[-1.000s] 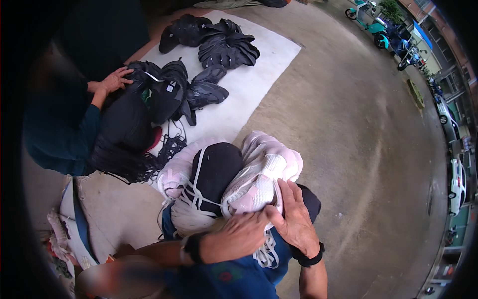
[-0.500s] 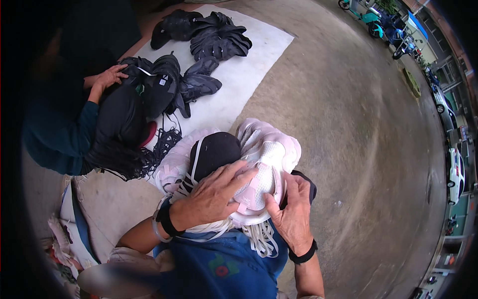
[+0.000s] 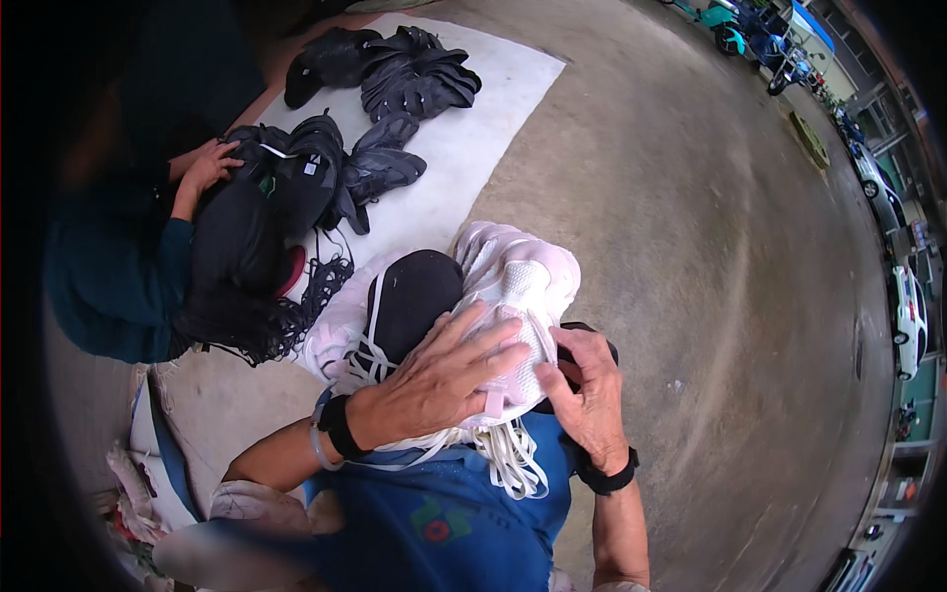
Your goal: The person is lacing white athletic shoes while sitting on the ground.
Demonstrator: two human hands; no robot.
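Note:
A pink-and-white mesh shoe upper (image 3: 528, 281) lies across my lap, over a dark knee. My left hand (image 3: 449, 370) rests flat on it with the fingers spread. At the upper's right edge, my right hand (image 3: 589, 400) closes thumb and fingers on the rim; the fingertips are partly hidden behind it. A bundle of white laces (image 3: 515, 464) hangs below the upper onto my blue apron (image 3: 449, 528). More pale pink uppers (image 3: 340, 331) lie left of my black-clad knee (image 3: 419, 291), with white laces strung across it.
To the left a co-worker's hand (image 3: 207, 163) rests on black shoe uppers (image 3: 306, 183). More black uppers (image 3: 419, 74) lie on a white sheet (image 3: 513, 79) on the concrete floor (image 3: 691, 296). Motorbikes (image 3: 779, 59) and a white car (image 3: 908, 321) stand far right.
My left hand has slid a little to the right over the upper. The fold that stood open beside my right thumb is now flatter. The whole view has shifted slightly.

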